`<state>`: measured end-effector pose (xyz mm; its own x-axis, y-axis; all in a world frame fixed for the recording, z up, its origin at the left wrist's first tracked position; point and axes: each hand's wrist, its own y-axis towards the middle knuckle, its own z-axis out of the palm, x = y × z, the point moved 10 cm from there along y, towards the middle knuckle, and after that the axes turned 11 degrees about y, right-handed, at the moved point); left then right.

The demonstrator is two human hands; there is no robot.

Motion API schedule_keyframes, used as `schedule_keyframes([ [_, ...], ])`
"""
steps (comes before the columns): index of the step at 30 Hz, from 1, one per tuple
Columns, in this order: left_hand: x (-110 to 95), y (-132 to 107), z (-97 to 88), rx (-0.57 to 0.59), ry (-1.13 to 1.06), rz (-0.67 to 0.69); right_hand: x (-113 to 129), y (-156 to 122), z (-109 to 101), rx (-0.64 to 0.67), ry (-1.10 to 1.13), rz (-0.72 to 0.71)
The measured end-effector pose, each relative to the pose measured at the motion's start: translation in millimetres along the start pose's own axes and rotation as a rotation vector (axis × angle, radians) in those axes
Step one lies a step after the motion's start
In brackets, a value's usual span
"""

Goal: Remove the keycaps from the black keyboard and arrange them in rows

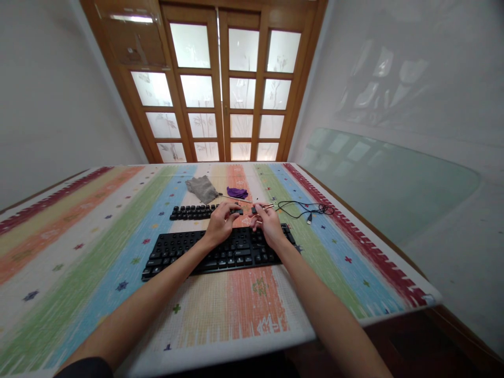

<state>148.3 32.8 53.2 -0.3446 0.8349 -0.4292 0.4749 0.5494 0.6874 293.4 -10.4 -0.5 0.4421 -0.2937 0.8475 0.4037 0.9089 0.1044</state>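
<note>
A black keyboard (220, 252) lies across the middle of the worktop (79, 236), which is covered by a mat striped in many colours. Both wrists rest over its far edge. The left hand (221, 223) is curled with its fingertips at the right end of a row of loose keycaps (192, 211) just behind the keyboard; whether it grips one cannot be told. The right hand (268, 224) is closed in a pinch on a small black keycap (254, 210), held just above the mat beyond the keyboard's far edge, close to the left fingertips.

Farther back lie a grey cloth (201, 188) and a purple cloth (237, 192), near each other but apart. A black USB cable (305, 210) lies in loose loops to the right of the right hand. Wooden doors with frosted panes (232, 84) stand behind the worktop
</note>
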Motion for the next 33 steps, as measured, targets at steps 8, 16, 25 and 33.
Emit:
schedule_keyframes([
  [8, 1.3, 7.0, 4.0, 0.055, 0.018, 0.031, 1.8, 4.3, -21.4, -0.161, -0.055, -0.048],
  [16, 19.2, 5.4, 52.7, 0.391, 0.244, 0.176, 23.9, 0.6, -27.0, -0.209, -0.21, -0.28],
  [25, 27.4, 6.5, 64.7, 0.505, 0.305, 0.241, 26.7, 0.5, -27.7, -0.201, -0.221, -0.299],
  [33, 33.2, 9.1, 66.0, 0.507, 0.274, 0.256, 28.9, -0.5, -25.5, -0.188, -0.182, -0.308],
])
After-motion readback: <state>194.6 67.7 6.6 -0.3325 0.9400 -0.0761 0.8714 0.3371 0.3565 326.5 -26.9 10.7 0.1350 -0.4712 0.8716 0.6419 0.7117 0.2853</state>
